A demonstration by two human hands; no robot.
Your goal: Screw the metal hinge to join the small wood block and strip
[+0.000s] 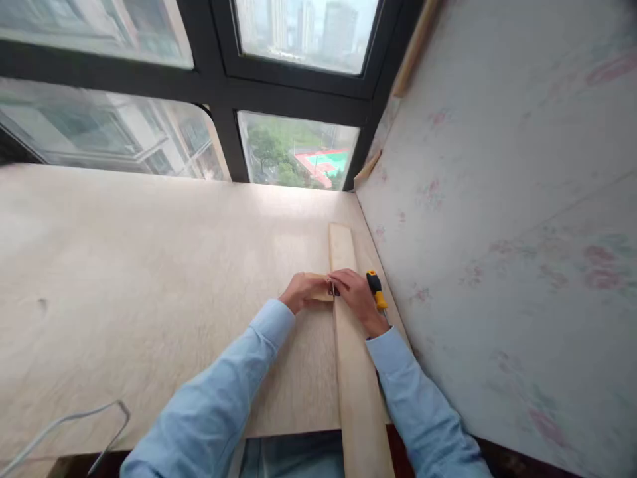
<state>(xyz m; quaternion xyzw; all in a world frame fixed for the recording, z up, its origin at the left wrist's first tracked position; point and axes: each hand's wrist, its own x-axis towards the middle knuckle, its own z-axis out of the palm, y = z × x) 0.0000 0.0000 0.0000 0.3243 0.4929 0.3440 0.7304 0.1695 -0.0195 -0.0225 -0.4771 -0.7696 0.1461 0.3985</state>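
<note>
On the pale wooden worktop (174, 265), at the right side near the floral-papered wall (497, 166), the left hand (301, 291) grasps a short wooden piece (323, 297) that butts against the left edge of a long wooden plank (359, 378). The right hand (354, 294) reaches across the plank, its fingertips seemingly pinching a small metal fitting (334, 290) at the joint (too small and covered to name exactly). Doing this well probably means keeping the short piece pressed square to the plank's edge and the fitting flat across the seam, so neither creeps. A black-and-yellow-handled screwdriver (377, 289) lies just right of the right hand, its shaft pointing nearer. No brand, label or writing can be read, on the screwdriver or elsewhere.
</note>
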